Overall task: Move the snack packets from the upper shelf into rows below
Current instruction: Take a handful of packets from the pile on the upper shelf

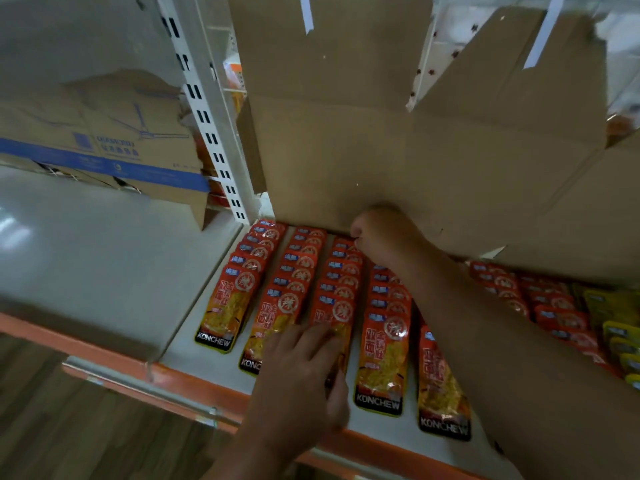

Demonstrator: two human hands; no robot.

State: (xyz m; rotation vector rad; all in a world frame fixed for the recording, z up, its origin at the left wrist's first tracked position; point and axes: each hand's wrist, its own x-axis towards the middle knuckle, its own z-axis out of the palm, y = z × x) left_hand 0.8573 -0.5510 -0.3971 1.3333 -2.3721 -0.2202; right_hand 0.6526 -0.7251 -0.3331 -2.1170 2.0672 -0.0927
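Landmark: open cardboard box (381,150), flaps up, over the back of the lower shelf (377,427).

- **Task's things:** red snack packets (382,341) lie below and in front of the box in overlapping rows; each packet is shingled front to back, likely so labels show and rows stay compact; more red ones sit under the box's right side.
- **Right hand:** right hand (377,237) is at the box's lower front edge, close against the cardboard, at the rear end of the third row; fingers are curled together and look to pinch the top of the rearmost packet; exact contact is hidden by the knuckles; judged reason: seating a packet at the back of that row.
- **Left hand:** left hand (301,372) is well in front of the box, fingers straight and slightly apart, flat on the front packets of the second and third rows; it carries nothing; judged reason: pinning the rows so the shingle does not slide forward while the back is worked.
- **Other things:** yellow packets (620,327) lie right of the box; the slotted upright (207,116) and blue-banded carton (104,150) are left of it.
- **Not shown:** the box interior is not in view; cannot tell how many packets remain.
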